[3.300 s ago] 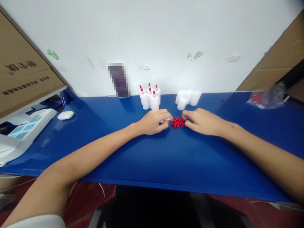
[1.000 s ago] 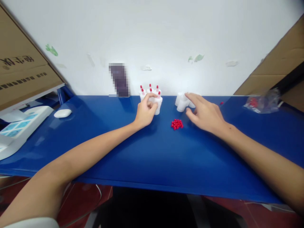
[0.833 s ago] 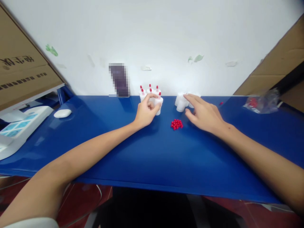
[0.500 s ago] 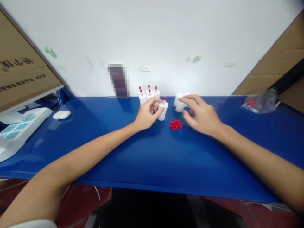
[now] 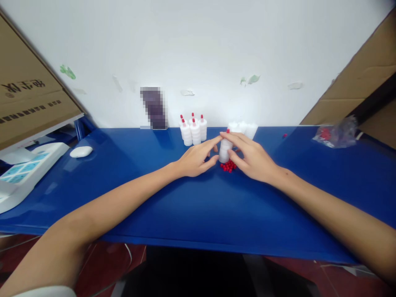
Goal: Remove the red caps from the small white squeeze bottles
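A white squeeze bottle (image 5: 225, 149) with a red-tipped nozzle stands nearly upright between my hands. My right hand (image 5: 255, 159) is closed on it, its thumb against the right side and its fingers reaching over the shoulder. My left hand (image 5: 196, 160) is at the bottle's left, thumb and index finger apart and their tips close to or touching it. Small red caps (image 5: 228, 166) lie in a pile just in front of the bottle, partly hidden by it and my right hand. Behind my left hand stand several white bottles (image 5: 195, 134) with red-tipped nozzles.
More white bottles (image 5: 251, 130) stand by the wall behind my right hand, partly covered. A clear bag (image 5: 337, 134) with red pieces and one loose red cap (image 5: 285, 135) lie to the right. At left are a white case (image 5: 81, 152) and a white device (image 5: 34, 169).
The bottle has moved right, from my left hand's pinch to behind the red pile. My right hand has come left and closed on it; my left fingers have spread.
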Motion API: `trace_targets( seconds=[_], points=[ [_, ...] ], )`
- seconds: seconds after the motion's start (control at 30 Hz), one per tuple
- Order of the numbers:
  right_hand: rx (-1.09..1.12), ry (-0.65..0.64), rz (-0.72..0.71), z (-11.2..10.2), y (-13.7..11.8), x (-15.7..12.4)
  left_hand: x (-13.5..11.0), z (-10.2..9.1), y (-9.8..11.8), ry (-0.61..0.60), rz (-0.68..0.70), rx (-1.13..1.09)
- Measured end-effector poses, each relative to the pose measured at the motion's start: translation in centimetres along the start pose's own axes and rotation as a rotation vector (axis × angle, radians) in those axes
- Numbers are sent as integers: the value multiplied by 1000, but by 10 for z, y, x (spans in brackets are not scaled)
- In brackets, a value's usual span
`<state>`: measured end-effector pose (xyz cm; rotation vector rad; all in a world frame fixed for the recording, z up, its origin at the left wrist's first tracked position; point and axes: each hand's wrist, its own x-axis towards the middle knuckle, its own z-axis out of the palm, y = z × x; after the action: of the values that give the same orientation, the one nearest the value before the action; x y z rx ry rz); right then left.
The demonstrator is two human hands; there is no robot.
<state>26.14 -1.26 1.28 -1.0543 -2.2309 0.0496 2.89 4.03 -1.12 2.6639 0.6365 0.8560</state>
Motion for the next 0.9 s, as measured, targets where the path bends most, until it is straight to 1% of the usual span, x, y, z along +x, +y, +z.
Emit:
trace_targets(
  seconds=[0.2, 0.43, 0.57, 0.63, 0.77, 0.83, 0.9],
  points=[
    [51, 58, 2, 3, 5, 0, 0, 1, -1, 17, 16, -4],
    [-18, 107, 39, 1, 18, 2, 2, 0, -2, 12, -20, -71],
    [-8, 127, 18, 0, 18, 1, 5, -2, -3, 24, 46, -177],
    [-13, 121, -7, 0, 15, 1, 7, -4, -3, 61, 42, -257],
    [-6, 128, -55, 0, 7, 0, 7, -7, -3, 164, -50, -422],
    [26, 128, -64, 0, 4, -1, 6, -8, -4, 194, -80, -473],
    [72, 118, -66, 0, 3, -2, 5, -9, -4, 219, -82, -506]
  ],
)
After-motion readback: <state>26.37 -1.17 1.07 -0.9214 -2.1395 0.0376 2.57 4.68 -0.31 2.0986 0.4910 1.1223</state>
